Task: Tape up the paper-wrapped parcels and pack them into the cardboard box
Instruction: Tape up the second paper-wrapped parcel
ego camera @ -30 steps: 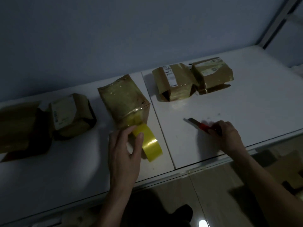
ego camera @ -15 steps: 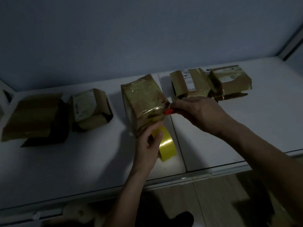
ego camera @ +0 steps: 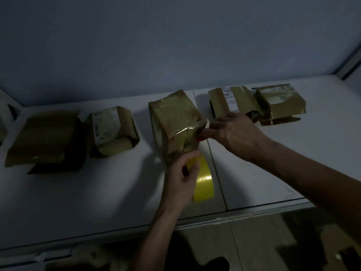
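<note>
A brown, tape-covered parcel (ego camera: 176,122) stands in the middle of the white table (ego camera: 82,194). My left hand (ego camera: 180,181) holds the yellow tape roll (ego camera: 203,180) right under the parcel's near lower edge. My right hand (ego camera: 233,131) grips a red-handled cutter (ego camera: 200,138) against the parcel's right side; only a sliver of red shows by the fingers. Two more labelled parcels (ego camera: 232,102) (ego camera: 281,102) sit at the back right, and another (ego camera: 113,130) stands left of centre. An open cardboard box (ego camera: 46,139) lies at the far left.
The grey wall (ego camera: 175,45) rises directly behind the row of parcels. A seam (ego camera: 216,177) splits the table into two panels. Below the front edge, a tiled floor (ego camera: 254,247) with dark shapes is visible.
My right hand lifted the red cutter off the table and brought it left to the middle parcel's right side. My left hand stayed on the tape roll, pressing closer to the parcel.
</note>
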